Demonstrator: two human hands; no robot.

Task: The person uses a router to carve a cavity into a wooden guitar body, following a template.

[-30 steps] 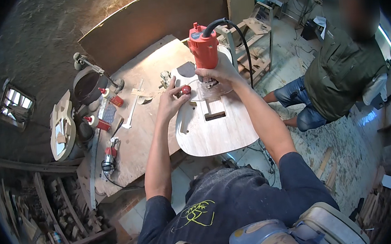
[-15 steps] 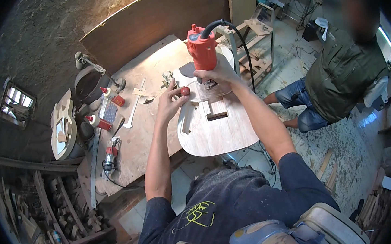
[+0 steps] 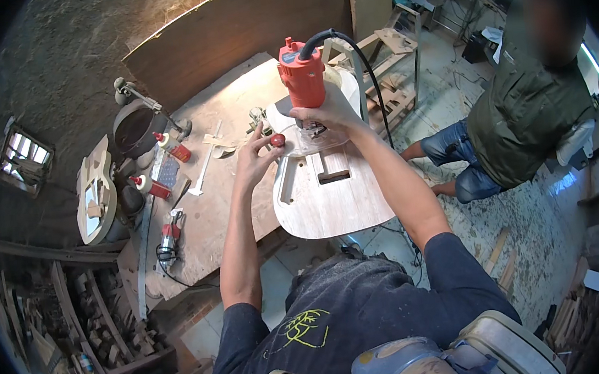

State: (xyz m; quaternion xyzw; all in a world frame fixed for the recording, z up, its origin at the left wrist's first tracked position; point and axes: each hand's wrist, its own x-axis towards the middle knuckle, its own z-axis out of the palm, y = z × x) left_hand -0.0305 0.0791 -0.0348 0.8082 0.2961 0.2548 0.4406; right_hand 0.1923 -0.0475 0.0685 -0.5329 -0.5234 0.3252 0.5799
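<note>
A red trim router (image 3: pixel 302 83) with a clear base plate stands upright on a pale wooden guitar body (image 3: pixel 337 208). My right hand (image 3: pixel 332 115) is wrapped round the lower part of the router's housing. At the left end of the clear base, my left hand (image 3: pixel 256 159) pinches a red ball knob (image 3: pixel 278 140) between thumb and fingers. Nearer to me, the body shows a rectangular cutout (image 3: pixel 334 177) and a long slot (image 3: pixel 288 182). The router's bit is hidden by the base and my right hand.
On the workbench (image 3: pixel 204 238) lie two red-and-white glue bottles (image 3: pixel 176 149), a caliper (image 3: pixel 205 168) and another red power tool (image 3: pixel 169 242). A second guitar body (image 3: pixel 98 194) rests at the left. A black cord (image 3: pixel 367 60) arcs rightward. Another person (image 3: pixel 521 110) stands at the right.
The router, its knob and both my hands have shifted slightly left across the guitar body. The other person has moved a little.
</note>
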